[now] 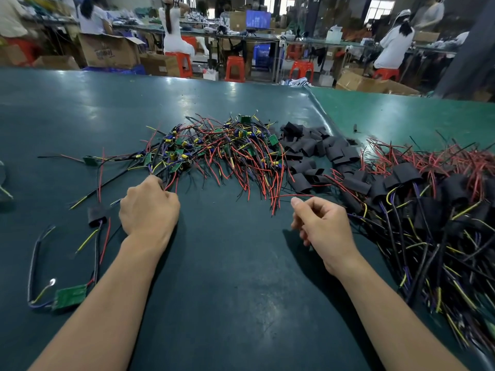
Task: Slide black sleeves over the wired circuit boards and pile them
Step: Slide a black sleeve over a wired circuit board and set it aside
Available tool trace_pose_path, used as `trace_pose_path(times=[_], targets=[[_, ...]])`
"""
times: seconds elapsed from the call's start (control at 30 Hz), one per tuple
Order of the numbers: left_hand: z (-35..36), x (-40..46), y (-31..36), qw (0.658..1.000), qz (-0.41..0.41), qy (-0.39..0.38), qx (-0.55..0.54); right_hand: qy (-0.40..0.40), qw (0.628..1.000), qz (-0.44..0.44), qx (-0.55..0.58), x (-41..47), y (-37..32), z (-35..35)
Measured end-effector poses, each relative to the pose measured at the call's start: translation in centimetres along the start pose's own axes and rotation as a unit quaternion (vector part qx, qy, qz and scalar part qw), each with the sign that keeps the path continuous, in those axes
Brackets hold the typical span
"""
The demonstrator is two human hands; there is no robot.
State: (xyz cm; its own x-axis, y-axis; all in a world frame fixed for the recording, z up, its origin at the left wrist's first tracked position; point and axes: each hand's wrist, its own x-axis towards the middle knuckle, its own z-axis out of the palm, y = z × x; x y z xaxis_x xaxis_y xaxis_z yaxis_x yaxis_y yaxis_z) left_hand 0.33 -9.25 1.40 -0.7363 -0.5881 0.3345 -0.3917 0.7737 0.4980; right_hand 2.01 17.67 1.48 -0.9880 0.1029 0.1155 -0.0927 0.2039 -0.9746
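Two hands at three heaps on the green worktop [241, 263]

Left hand [149, 207] pinches wires of the centre bare-board tangle [219, 148]; right hand [322, 223] loosely curled, empty. Loose black sleeves [310, 151] right of centre; sleeved pile [434, 204] far right; one sleeved board [97, 216] and one bare board [70, 297] lower left.

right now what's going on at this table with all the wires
A person is sleeving wired circuit boards at a green table. The left hand pinches wires at the near edge of the unsleeved board pile, apparently pulling one out. The right hand hovers loosely curled, holding nothing clearly visible, near the loose black sleeves. Finished sleeved boards are heaped on the right. A sleeved board and a bare board lie apart on the left.
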Motion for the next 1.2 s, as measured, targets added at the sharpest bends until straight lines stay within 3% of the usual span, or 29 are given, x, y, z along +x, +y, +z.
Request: trace_pose_path(times=[0.1,0.27,0.37,0.57,0.63,0.7,0.77,0.87,0.93,1.1,1.2], targets=[[-0.2,-0.2,0.3,1.000,0.024,0.002,-0.013,0.002,1.000,-0.001,-0.003,0.1,0.1,0.0],[-0.8,-2.4,2.6,0.981,0.121,0.075,-0.134,0.004,0.999,-0.019,-0.043,0.2,0.6,0.2],[-0.7,-4.1,3.7,0.976,0.150,0.099,-0.123,0.000,0.997,-0.031,-0.064,0.3,1.0,0.4],[-0.4,-3.0,2.3,0.996,0.083,-0.018,0.034,-0.008,0.996,-0.039,-0.077,0.4,1.4,0.3],[-0.6,-2.3,1.6,0.995,0.078,-0.048,0.038,-0.013,0.996,-0.040,-0.080,0.5,1.5,0.3],[-1.0,-2.2,1.6,0.997,0.081,-0.012,0.001,-0.013,0.996,-0.037,-0.081,0.5,1.4,0.3],[-1.5,-2.2,2.2,0.988,0.090,0.101,-0.075,-0.013,0.996,-0.034,-0.080,0.5,1.3,0.3],[-2.0,-3.0,3.2,0.936,0.180,0.242,-0.181,-0.017,0.996,-0.039,-0.075,0.3,1.1,0.3],[-1.8,-4.0,3.8,0.891,0.288,0.251,-0.246,-0.025,0.996,-0.052,-0.063,0.2,0.9,0.3],[-1.6,-8.2,6.2,0.744,0.540,0.116,-0.375,-0.120,0.974,-0.135,-0.135,-0.2,0.3,0.6],[-0.9,-10.6,7.3,0.672,0.639,0.051,-0.371,-0.217,0.943,-0.171,-0.187,-1.0,-0.3,0.3]])
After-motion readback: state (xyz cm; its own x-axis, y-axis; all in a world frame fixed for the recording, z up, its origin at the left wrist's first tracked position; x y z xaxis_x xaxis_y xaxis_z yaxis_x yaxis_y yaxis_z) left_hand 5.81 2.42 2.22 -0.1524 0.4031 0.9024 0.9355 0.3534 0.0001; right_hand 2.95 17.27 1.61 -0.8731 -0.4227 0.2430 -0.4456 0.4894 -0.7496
